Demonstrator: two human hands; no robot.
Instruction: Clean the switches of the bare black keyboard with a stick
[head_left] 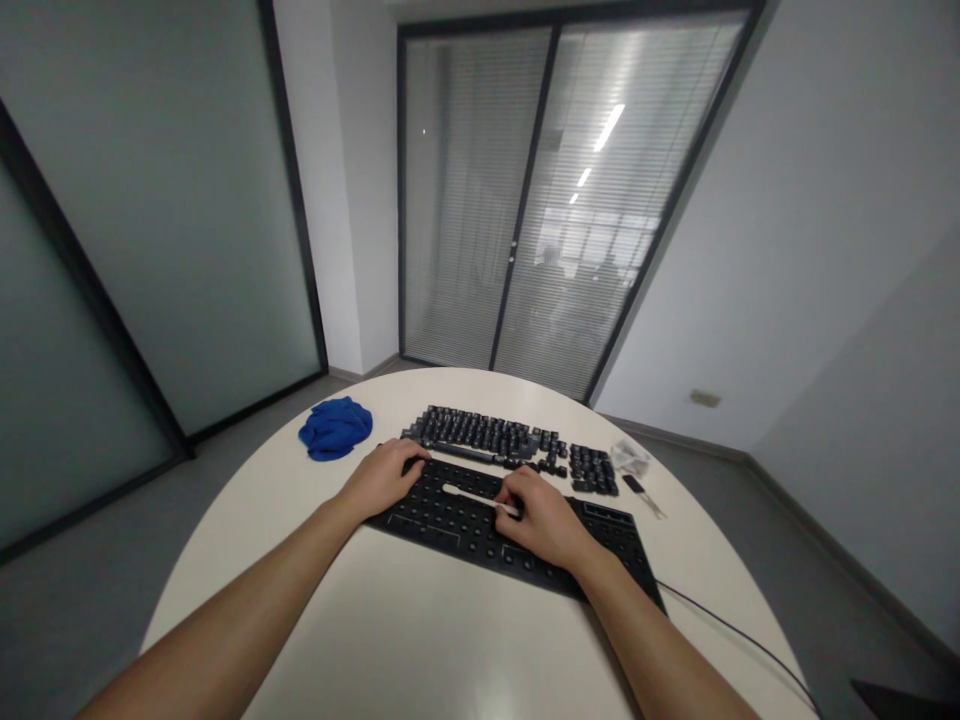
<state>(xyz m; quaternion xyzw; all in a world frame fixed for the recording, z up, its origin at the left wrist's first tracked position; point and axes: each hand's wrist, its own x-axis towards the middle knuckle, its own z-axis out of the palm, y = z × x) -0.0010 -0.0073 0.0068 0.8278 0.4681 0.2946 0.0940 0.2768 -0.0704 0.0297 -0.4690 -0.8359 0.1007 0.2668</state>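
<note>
- Head view: the black keyboard [469,525], bare of most or all of its caps, lies flat and slightly askew on the round bench [420,640], within easy reach of both forearms.
- Left of the two hands: the left hand [381,478] rests over the keyboard's left end, probably to steady it; whether its fingers close round the edge I cannot tell.
- The right hand [544,518] pinches a pale swab [480,498] between thumb and fingers, its tip pointing left among the key posts. That low, pen-like hold likely gives fine control.
- Loose keycaps [484,430] sit beyond the keyboard in rows and blocks, perhaps to preserve their order.
- A crumpled blue cloth [336,428] lies far left; a clear bag [630,457] and a small tool [643,495] lie right, outside the working area.
- The cable [739,630] trails off rightward, away from the hands.
</note>
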